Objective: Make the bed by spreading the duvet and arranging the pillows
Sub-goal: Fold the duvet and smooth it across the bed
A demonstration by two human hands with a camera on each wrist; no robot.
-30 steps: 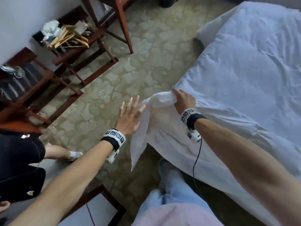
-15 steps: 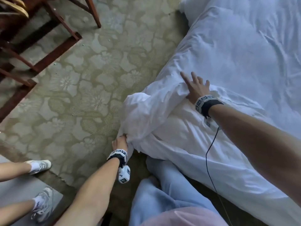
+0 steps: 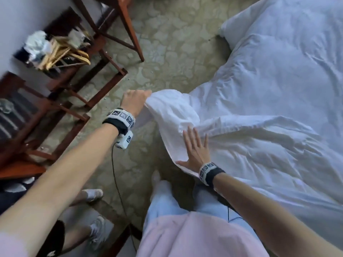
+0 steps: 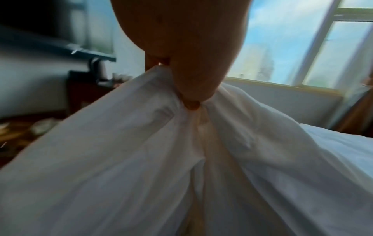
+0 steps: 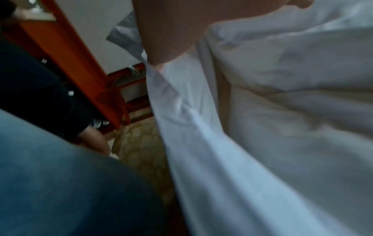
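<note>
Half a second ago our left hand (image 3: pixel 136 102) was low beside the bed, bunching the duvet's (image 3: pixel 269 112) corner near the floor, and our right hand (image 3: pixel 196 153) lay further up on the fold; now the left hand is raised out over the carpet (image 3: pixel 167 43) with the corner lifted, and the right hand has come back toward us to the hanging edge. The wooden racks (image 3: pixel 61 93) and the hangers (image 3: pixel 63 54) are back in view, as they were a second ago. The left hand is closed around the bunched corner of the duvet: in the left wrist view the cloth gathers into the fist and fans out below it. The right hand is flat, fingers straight and spread, pressing on the duvet's near edge where it drapes off the side of the bed. The duvet lies rumpled across the mattress to our right, its corner drawn out to the left beyond the bed's edge, so the gripped point is the leftmost tip of the cloth, with the pressing hand nearer to us. Between bed and racks runs a strip of open carpet. Another person's sneakers (image 3: pixel 92 193) stand close on our left. A pillow (image 3: pixel 239 28) shows at the far end of the bed.
</note>
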